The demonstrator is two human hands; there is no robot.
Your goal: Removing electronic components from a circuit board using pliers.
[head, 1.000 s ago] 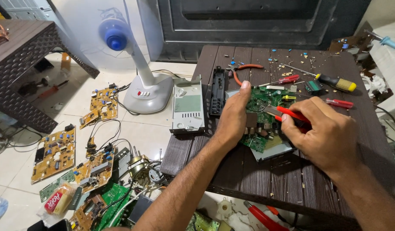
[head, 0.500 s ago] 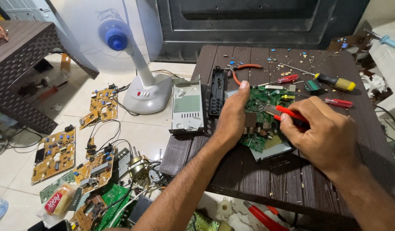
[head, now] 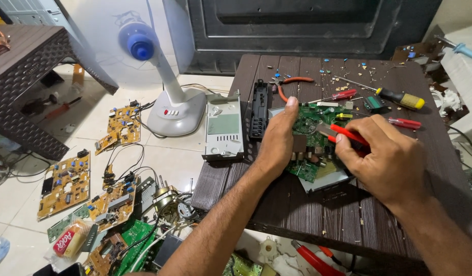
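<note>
The right hand (head: pixel 392 158) is curled tight around red-handled pliers (head: pixel 343 134), their metal tips over a green circuit board (head: pixel 315 140). The left hand (head: pixel 278 140) lies flat and open on the board's left edge, pressing it to the dark, ridged wooden table (head: pixel 297 204). The board sits mid-table on a grey metal plate. Beside it lie a black plastic strip (head: pixel 258 108) and a yellow-handled screwdriver (head: pixel 399 97).

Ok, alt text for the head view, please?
Left hand presses a green circuit board onto a dark table while the right hand holds red-handled cutters over it. Screwdrivers lie behind.
</note>
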